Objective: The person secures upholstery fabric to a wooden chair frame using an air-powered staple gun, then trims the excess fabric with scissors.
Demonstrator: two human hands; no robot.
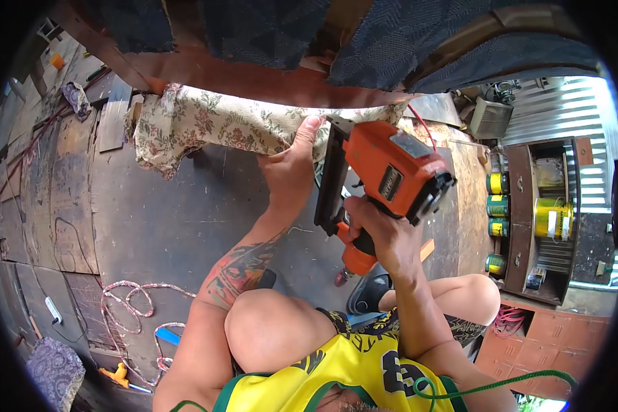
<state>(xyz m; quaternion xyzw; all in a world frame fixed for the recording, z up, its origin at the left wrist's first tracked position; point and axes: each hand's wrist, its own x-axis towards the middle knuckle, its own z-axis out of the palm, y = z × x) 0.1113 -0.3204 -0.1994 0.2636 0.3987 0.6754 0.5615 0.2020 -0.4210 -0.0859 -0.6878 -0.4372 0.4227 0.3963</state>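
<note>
An orange and black staple gun [391, 172] is in my right hand [384, 237], whose fingers wrap round its handle. Its nose points up at the lower edge of a wooden furniture frame [254, 72]. Floral fabric [213, 123] runs along that edge and hangs below it. My left hand [292, 161] grips the fabric, with the thumb pressed on it just left of the gun's nose. Dark blue patterned cloth [254, 31] covers the furniture above the wood.
Dark boards form the floor [158, 213]. A patterned hose [134, 302] lies coiled at lower left, near a yellow-orange tool [117, 375] and a power strip [53, 310]. A wooden shelf [518, 226] with cans stands at right. A red hose [422, 123] passes behind the gun.
</note>
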